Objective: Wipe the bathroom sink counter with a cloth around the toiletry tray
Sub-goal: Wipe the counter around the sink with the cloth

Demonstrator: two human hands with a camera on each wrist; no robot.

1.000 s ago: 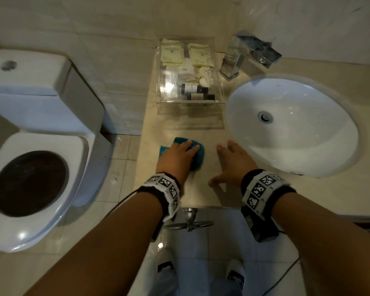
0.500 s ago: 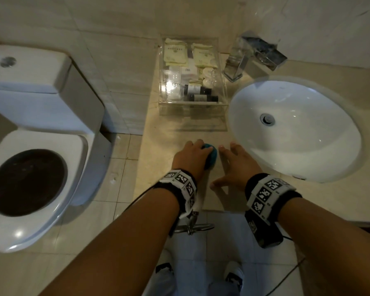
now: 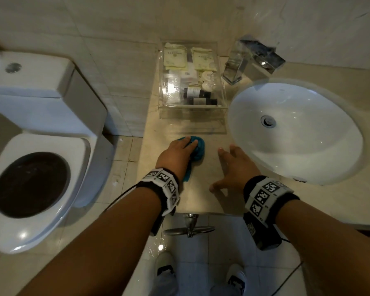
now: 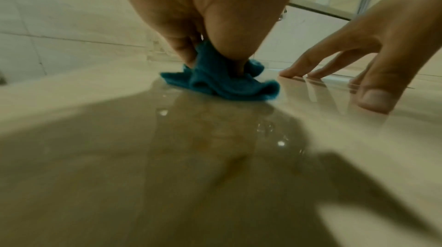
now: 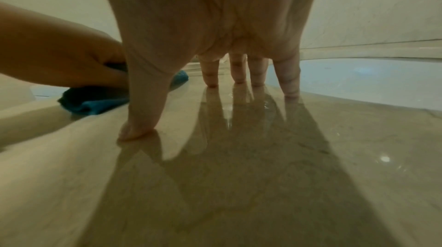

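Observation:
A bunched blue cloth lies on the beige sink counter, just in front of the clear toiletry tray. My left hand lies over the cloth and presses it down. In the left wrist view a fold of the cloth is pinched between thumb and fingers. My right hand rests beside it, apart from the cloth, fingers spread. Its fingertips touch the wet counter and hold nothing.
The white sink basin is sunk into the counter at the right, with a chrome faucet behind it. A toilet stands left of the counter's end. Sachets and small bottles fill the tray. Water drops sit on the counter.
The left hand swept the cloth right until it nearly met the right hand, then drew it back left and a little toward the tray. The right hand stayed planted.

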